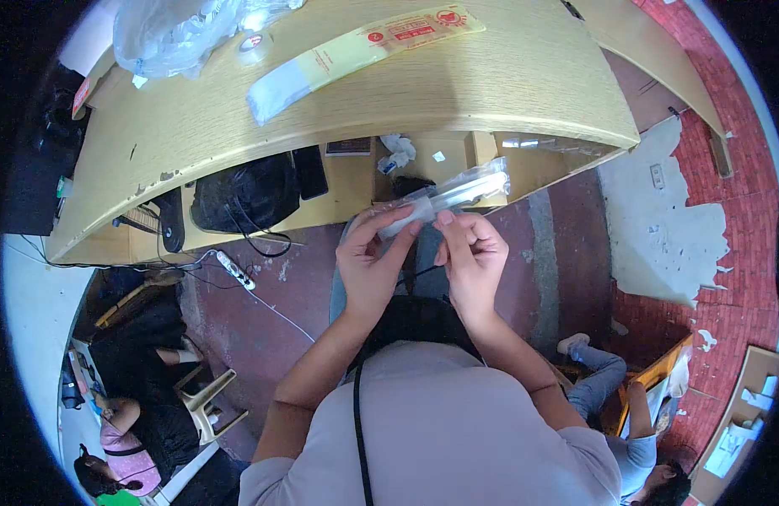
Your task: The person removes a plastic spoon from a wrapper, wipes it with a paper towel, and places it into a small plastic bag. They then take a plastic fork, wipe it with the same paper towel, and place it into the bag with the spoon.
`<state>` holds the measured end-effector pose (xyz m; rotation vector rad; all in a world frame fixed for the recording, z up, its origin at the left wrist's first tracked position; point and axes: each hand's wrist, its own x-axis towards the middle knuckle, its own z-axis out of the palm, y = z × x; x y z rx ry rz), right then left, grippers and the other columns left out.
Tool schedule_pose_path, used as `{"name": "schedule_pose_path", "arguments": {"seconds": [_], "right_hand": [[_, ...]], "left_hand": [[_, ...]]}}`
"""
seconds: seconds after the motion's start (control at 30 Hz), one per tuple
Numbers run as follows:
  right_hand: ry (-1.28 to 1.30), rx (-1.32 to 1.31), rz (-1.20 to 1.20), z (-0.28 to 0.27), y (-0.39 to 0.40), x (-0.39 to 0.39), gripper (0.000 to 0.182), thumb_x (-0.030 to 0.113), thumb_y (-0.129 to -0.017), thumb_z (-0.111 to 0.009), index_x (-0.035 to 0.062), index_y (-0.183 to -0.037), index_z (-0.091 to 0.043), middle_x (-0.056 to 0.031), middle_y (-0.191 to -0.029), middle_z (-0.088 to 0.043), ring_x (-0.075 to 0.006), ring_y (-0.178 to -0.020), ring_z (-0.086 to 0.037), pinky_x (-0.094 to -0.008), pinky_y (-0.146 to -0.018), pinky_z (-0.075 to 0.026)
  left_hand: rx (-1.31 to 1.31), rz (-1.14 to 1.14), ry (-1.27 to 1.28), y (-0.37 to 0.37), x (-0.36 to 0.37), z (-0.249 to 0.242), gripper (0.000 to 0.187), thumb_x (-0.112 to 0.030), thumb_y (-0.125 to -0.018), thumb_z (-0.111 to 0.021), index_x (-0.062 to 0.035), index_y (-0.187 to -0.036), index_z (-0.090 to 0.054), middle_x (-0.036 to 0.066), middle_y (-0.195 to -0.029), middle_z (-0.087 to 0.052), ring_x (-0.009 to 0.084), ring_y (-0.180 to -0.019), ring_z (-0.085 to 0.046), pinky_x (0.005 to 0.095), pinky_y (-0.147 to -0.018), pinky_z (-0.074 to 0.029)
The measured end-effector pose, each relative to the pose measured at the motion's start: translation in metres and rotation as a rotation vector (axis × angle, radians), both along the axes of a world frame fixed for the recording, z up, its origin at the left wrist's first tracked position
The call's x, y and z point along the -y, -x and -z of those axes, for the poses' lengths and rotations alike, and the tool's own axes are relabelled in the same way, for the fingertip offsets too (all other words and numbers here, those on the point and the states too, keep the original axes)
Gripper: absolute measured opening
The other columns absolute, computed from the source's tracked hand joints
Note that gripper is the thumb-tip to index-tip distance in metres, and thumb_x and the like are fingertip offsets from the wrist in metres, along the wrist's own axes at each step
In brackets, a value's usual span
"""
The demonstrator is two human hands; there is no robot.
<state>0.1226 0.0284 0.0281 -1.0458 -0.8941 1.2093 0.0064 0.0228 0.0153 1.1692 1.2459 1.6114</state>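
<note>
A clear plastic sleeve (474,187) with a long white item inside is held up in front of the desk; what the item is I cannot make out. My left hand (368,261) pinches the sleeve's left end between thumb and fingers. Close beside it, my right hand (474,266) has its thumb and curled fingers pressed together at the sleeve's lower edge. On the desk top (533,76) lies a long yellow and white packet (381,49) with red print. A roll of clear tape (255,48) sits left of it.
A clear plastic bag (179,34) lies at the desk's back left. The open shelf beneath holds a black bag (248,192), a dark flat object (309,171) and crumpled plastic (396,153). A power strip (235,270) is below. People sit lower left (128,447) and lower right (634,455).
</note>
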Motion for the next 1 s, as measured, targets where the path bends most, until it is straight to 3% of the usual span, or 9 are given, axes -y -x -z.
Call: {"name": "schedule_pose_path", "arguments": {"seconds": [1.0], "right_hand": [[0.005, 0.009, 0.013, 0.0059, 0.0024, -0.0063, 0.017, 0.008, -0.088, -0.06, 0.0016, -0.073, -0.057, 0.0012, -0.052, -0.053, -0.002, -0.044, -0.044, -0.0174, -0.041, -0.033]], "left_hand": [[-0.041, -0.002, -0.025, -0.0012, 0.0019, 0.0007, 0.022, 0.004, -0.075, -0.069, -0.0002, -0.097, -0.067, 0.01, -0.101, -0.06, 0.0182, -0.097, -0.057, 0.0265, -0.084, -0.045]]}}
